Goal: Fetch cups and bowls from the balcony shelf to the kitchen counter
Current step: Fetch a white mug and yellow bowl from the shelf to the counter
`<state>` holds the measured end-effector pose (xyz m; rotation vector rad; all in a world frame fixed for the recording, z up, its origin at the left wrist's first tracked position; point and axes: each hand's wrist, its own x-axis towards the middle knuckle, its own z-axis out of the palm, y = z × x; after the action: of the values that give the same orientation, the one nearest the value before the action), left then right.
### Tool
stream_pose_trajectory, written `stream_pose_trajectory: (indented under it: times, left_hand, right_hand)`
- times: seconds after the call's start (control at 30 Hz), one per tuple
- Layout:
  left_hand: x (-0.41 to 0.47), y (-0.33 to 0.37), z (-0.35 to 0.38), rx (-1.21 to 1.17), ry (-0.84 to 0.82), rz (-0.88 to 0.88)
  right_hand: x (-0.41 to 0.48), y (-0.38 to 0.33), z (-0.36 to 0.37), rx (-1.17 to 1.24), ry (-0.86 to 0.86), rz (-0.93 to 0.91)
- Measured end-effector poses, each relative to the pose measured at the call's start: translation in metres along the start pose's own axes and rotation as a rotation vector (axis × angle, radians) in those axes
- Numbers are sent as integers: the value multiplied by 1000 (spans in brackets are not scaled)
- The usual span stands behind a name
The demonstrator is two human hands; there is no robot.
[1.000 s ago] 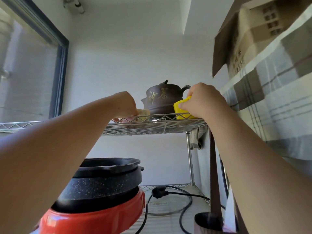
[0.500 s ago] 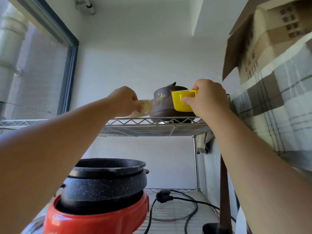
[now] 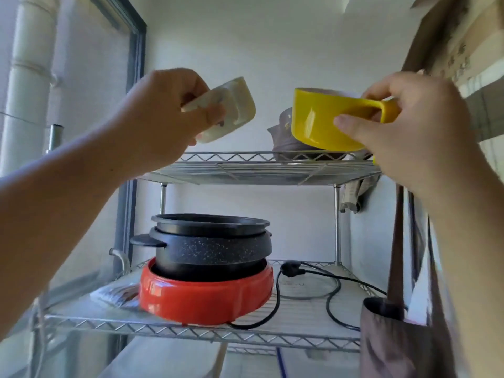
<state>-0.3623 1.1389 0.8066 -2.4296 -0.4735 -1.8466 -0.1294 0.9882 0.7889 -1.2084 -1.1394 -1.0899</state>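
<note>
Nearest, low right: a brown cloth bag hangs at the frame edge, beside the lower shelf.

Lower shelf: red cooker base with a black speckled pot seated in it. Black power cord coils loosely on the wire deck to its right.

Mid-height, both hands raised in front of the upper shelf:
- Left hand: grip closed around a cream cup, tilted, fingers wrapped over its side and handle. Cup is clear of the shelf, held in the air above its left front edge.
- Right hand: grip closed on the handle of a yellow cup, thumb pressed against the cup wall. Cup roughly level, slightly tipped, also clear of the wire deck.

Far: a brown teapot sits on the upper shelf, mostly hidden behind the yellow cup. White wall behind; window frame at left.

Step in hand, as judged: both cups are picked, off the shelf, not yet carried away. No bowls visible here.

Next move calls for: drawing both cups back toward the body without clipping the raised shelf rim or the teapot, then turning for the kitchen counter, which is out of view. The cream cup's tilt wants correcting if it holds anything; contents cannot be seen.
</note>
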Motion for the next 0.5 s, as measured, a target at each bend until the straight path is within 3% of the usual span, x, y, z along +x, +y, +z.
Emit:
stream_pose_trajectory:
  times: [0.3,0.5]
  left_hand:
    - [-193,-30,23,-10,-264,-184]
    - [-313,-31,61,-157,-500,-365]
  right_hand:
    - [-188,-1,-28,49,-302,224]
    - [-314,-3,-58,9,-501,419]
